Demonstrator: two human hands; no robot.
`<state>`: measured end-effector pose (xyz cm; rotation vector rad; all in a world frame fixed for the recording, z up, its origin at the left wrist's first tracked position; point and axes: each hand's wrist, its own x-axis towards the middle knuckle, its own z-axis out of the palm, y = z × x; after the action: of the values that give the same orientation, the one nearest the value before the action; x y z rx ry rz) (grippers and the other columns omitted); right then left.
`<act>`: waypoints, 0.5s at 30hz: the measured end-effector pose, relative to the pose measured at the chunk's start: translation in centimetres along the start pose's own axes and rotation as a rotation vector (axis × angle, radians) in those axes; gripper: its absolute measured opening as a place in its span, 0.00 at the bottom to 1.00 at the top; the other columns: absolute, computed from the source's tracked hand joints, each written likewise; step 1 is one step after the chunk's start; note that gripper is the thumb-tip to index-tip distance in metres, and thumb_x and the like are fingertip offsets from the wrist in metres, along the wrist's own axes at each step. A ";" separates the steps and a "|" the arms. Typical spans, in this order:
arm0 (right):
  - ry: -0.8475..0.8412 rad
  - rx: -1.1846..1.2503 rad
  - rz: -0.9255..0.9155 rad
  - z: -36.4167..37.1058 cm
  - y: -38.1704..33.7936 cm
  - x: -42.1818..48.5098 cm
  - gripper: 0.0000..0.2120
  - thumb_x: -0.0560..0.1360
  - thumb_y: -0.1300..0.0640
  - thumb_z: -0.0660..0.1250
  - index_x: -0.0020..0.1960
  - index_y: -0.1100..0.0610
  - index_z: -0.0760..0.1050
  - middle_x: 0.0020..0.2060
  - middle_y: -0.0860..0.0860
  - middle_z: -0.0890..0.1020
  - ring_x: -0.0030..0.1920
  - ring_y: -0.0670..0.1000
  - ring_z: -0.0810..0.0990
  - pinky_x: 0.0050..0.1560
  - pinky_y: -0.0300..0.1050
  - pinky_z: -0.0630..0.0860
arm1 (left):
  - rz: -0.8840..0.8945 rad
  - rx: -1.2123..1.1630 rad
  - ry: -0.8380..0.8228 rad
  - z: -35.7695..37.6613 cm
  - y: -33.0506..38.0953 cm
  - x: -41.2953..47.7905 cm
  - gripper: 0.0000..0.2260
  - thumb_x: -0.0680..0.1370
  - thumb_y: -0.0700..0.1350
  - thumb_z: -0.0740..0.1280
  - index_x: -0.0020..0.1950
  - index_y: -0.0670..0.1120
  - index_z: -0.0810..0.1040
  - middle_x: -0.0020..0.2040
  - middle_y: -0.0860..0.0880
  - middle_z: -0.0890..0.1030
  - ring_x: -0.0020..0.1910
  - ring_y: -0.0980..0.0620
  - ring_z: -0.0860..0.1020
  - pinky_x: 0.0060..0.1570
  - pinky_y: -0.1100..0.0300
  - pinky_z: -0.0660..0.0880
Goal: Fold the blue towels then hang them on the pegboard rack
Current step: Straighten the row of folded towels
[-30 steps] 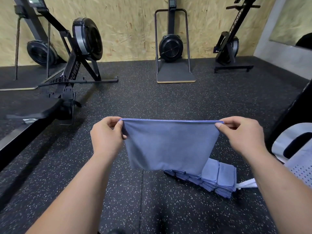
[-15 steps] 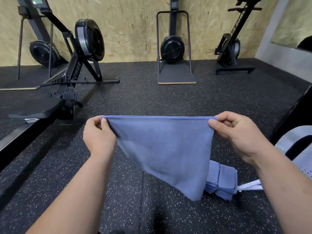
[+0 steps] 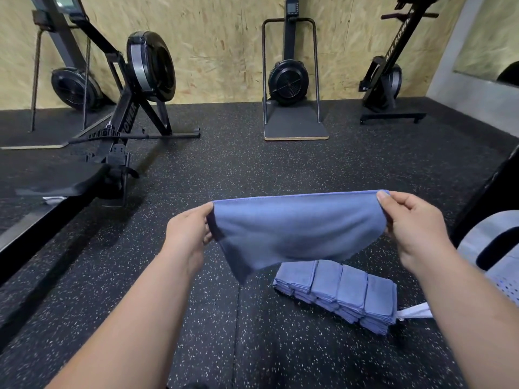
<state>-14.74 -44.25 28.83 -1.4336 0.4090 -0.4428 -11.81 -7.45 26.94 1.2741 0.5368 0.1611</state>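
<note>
A blue towel [image 3: 292, 231] is stretched in the air in front of me by its top edge. My left hand [image 3: 188, 234] pinches its left corner and my right hand [image 3: 412, 223] pinches its right corner. The cloth sags and billows between them, and its lower left corner hangs to a point. Below it, on the floor, lies a stack of folded blue towels [image 3: 339, 293] in a row. No pegboard rack is in view.
A black speckled rubber floor [image 3: 252, 169] spreads ahead. A rowing machine [image 3: 126, 113] stands at the left, a ski trainer [image 3: 292, 80] at the back wall, another machine [image 3: 390, 71] at the back right. A white perforated object [image 3: 494, 248] sits at the right edge.
The towel has swung up from hanging down to billowing almost level between my hands. Both hands moved to the right and kept their pinch. The folded stack below has come into full view.
</note>
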 end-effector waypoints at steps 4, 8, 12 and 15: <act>0.018 -0.027 0.147 -0.1 0.8 0.4 0.04 0.79 0.56 0.76 0.48 0.56 0.84 0.47 0.54 0.87 0.43 0.50 0.82 0.49 0.50 0.80 | -0.029 0.057 0.079 0.9 -0.8 -0.9 0.03 0.77 0.40 0.74 0.44 0.45 0.83 0.37 0.47 0.81 0.34 0.49 0.76 0.32 0.60 0.72; -0.024 -0.029 0.331 0.2 1.6 0.4 0.02 0.79 0.59 0.75 0.48 0.58 0.85 0.46 0.54 0.86 0.44 0.51 0.83 0.57 0.53 0.82 | -0.098 0.086 0.041 1.9 -2.2 -1.9 0.01 0.77 0.40 0.74 0.47 0.43 0.84 0.38 0.46 0.81 0.35 0.48 0.76 0.29 0.62 0.73; -0.053 -0.069 0.367 0.8 2.7 0.2 0.12 0.76 0.57 0.77 0.55 0.65 0.85 0.39 0.55 0.78 0.37 0.51 0.74 0.45 0.47 0.75 | -0.068 0.146 -0.025 2.8 -3.2 -3.0 0.04 0.75 0.42 0.76 0.40 0.45 0.85 0.38 0.46 0.81 0.38 0.47 0.76 0.39 0.57 0.76; -0.111 -0.111 0.305 1.9 2.6 -1.0 0.09 0.78 0.57 0.75 0.52 0.63 0.86 0.37 0.54 0.73 0.35 0.51 0.66 0.41 0.47 0.68 | 0.014 0.228 -0.128 3.8 -3.5 -4.5 0.07 0.77 0.42 0.75 0.39 0.43 0.86 0.34 0.49 0.81 0.35 0.50 0.77 0.43 0.57 0.77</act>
<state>-14.50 -41.85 26.46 -1.4651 0.5592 -0.0954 -14.63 -13.59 25.67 1.4989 0.4452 0.0294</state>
